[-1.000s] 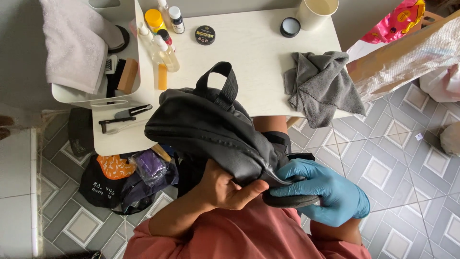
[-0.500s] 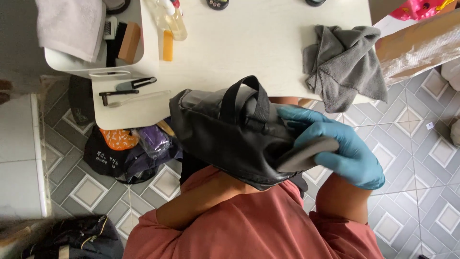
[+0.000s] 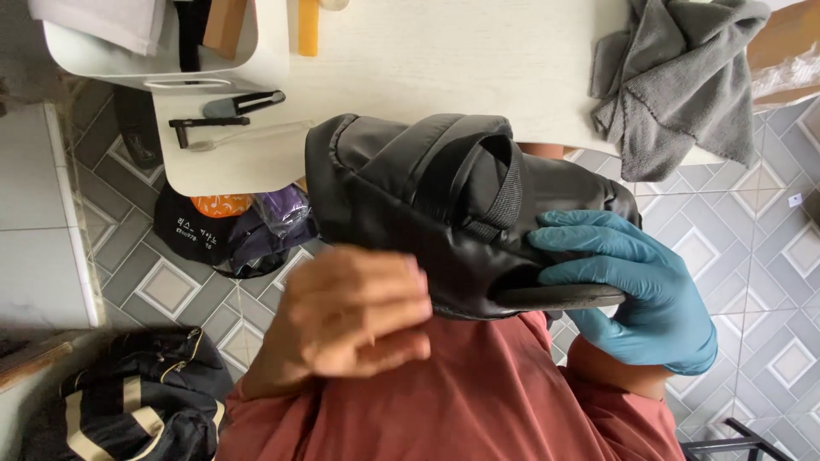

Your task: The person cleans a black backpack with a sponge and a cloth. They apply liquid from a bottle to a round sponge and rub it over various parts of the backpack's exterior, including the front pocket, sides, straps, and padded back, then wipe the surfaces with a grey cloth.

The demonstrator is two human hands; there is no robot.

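Left hand: the person's bare left hand (image 3: 354, 312) sits near the camera, just left of the backpack, fingers loosely curled and blurred; it looks released, with nothing visibly in it, though whether its fingertips touch the fabric cannot be told.
Backpack: the black backpack (image 3: 427, 205) is held up in front of the chest, over the near edge of the white table (image 3: 478, 77), not resting flat on it.
Backpack look: smooth, slightly shiny black fabric, softly creased, with a webbing carry handle (image 3: 504, 183) arching across its top; no stains can be made out.
Right hand: the right hand (image 3: 636, 286), in a blue glove, is grasping the backpack's right end, fingers spread over the fabric and a dark flat edge resting across the palm.
Doing it well: judging from the grip, the gloved hand carries all the weight, so a firm hold under that edge matters; the free hand would best support the left side before the bag is turned.
Nearby: a grey cloth (image 3: 683, 81) lies crumpled on the table's far right.
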